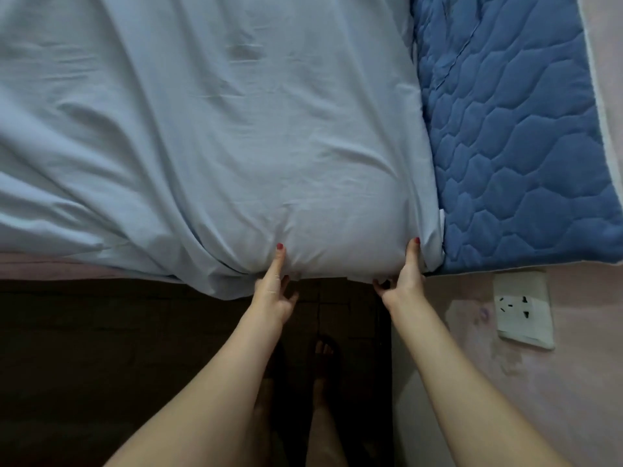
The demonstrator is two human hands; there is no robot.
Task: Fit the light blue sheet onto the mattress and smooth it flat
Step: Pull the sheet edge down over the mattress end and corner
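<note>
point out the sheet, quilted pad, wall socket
sheet [209, 129]: head view, wrinkled top surface
quilted pad [512, 139]: head view, middle of stitched top
wall socket [524, 310]: head view, face plate

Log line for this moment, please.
step: fitting sheet at bed edge | left hand: grips sheet | right hand: grips sheet | quilt: beside sheet | sheet: wrinkled

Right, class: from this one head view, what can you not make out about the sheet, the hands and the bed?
- Fingers of the left hand and right hand: curled under the sheet edge, mostly hidden.
- Mattress: covered by the sheet; whether the corner is tucked is unclear.
- Sheet's far and left parts: cut off by the frame.
- Quilt: top and right edges cut off.
- Floor and feet: too dark for detail.
</note>
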